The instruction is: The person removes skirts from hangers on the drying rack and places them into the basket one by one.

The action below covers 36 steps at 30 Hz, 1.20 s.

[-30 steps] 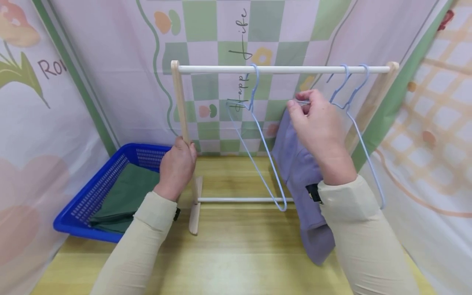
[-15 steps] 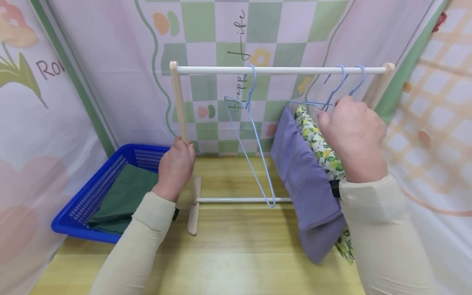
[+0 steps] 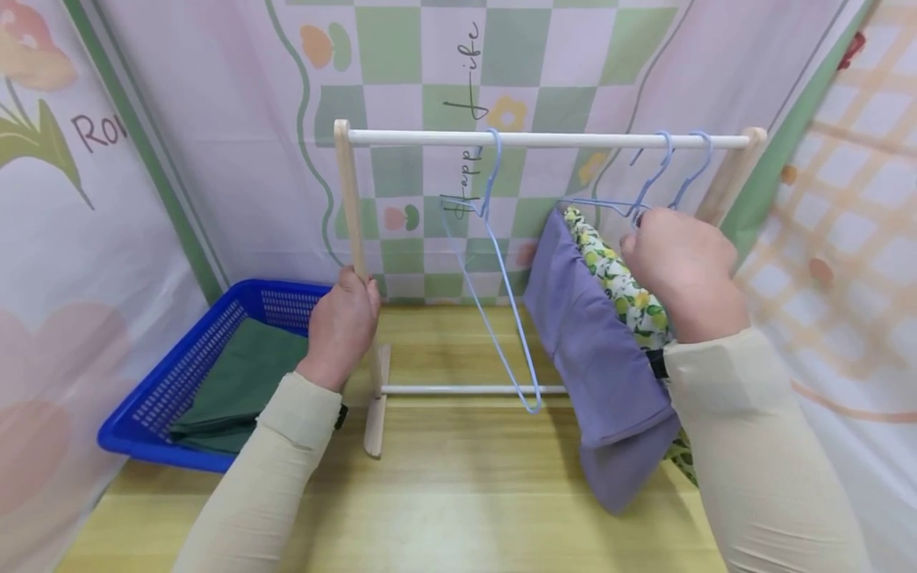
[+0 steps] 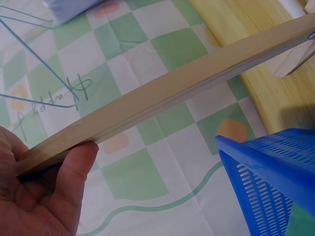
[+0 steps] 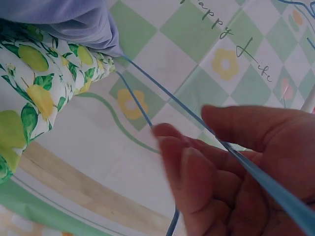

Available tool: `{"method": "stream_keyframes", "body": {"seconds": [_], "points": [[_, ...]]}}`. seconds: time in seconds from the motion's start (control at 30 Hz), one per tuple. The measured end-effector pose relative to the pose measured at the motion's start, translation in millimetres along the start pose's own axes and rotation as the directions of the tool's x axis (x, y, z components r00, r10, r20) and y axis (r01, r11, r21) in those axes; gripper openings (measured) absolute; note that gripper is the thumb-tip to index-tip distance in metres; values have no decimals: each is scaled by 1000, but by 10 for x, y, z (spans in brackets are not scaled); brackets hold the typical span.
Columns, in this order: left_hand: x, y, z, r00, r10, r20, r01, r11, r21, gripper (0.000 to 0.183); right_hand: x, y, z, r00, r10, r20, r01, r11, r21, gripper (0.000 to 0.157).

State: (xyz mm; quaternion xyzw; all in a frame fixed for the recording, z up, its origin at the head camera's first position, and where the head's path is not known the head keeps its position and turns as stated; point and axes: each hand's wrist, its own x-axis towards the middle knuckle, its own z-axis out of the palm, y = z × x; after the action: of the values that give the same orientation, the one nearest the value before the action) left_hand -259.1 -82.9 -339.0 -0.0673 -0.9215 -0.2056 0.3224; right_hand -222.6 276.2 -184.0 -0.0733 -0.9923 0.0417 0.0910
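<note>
My left hand [image 3: 344, 326] grips the wooden side post [image 3: 349, 191] of a small clothes rack, thumb along its near face in the left wrist view. At the rack's right side, my right hand [image 3: 684, 267] has its fingers curled around the wires of a blue clothes hanger [image 5: 170, 96], just below its hook. A purple garment [image 3: 595, 358] hangs there, with a lemon-print garment [image 3: 623, 290] directly behind it. Both hooks there sit on the white top rail [image 3: 559, 139]. Part of the lemon print is hidden by the purple cloth and my right arm.
A bare blue hanger [image 3: 512, 278] hangs mid-rail, between my hands. To the left stands a blue basket [image 3: 136, 426] with a folded dark green cloth [image 3: 243, 382] in it. The rack stands on a wooden table [image 3: 458, 493], with patterned fabric walls around it.
My right hand has moved right, from the purple garment's top edge to below the hanger hook, uncovering the lemon print. The bare hanger has swung slightly. My left hand stays on the post.
</note>
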Motion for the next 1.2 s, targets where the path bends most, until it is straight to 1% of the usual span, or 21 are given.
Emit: {"method": "stream_keyframes", "body": {"seconds": [0.07,0.13,0.2,0.33,0.43,0.53,0.63,0.77,0.97,1.2], "points": [[0,0,-8,1000,0,-9,0,1000,3,38,2,-9,-12,999,-6,-39,6,1000,4,41],[0,-4,-15,1000,3,-21,-2,1000,8,37,7,-30,-23,999,-11,-49,12,1000,9,40],[-2,-8,-22,1000,3,-28,-3,1000,8,36,15,-54,-29,1000,-16,-25,16,1000,8,40],[-6,-13,-31,1000,9,-23,-9,1000,-1,37,25,-92,-36,998,-18,60,16,999,37,43],[-9,-14,-31,1000,12,-23,-12,1000,-4,36,30,-102,-38,993,-59,107,50,995,81,46],[-12,-11,-34,999,18,-28,-18,1000,-7,36,39,-111,-26,986,-111,127,97,989,116,50],[-11,-6,-39,999,21,-29,-22,1000,-10,36,51,-124,-5,983,-136,126,118,983,138,53],[-10,-2,-40,1000,19,-22,-19,1000,-20,35,53,-148,19,984,-140,114,123,982,145,54],[-15,1,-34,1000,19,-11,-19,1000,-22,35,44,-177,37,985,-141,103,125,981,149,48],[-15,21,-36,1000,6,7,-6,1000,-23,36,34,-215,29,980,-172,96,156,975,157,40]]}}
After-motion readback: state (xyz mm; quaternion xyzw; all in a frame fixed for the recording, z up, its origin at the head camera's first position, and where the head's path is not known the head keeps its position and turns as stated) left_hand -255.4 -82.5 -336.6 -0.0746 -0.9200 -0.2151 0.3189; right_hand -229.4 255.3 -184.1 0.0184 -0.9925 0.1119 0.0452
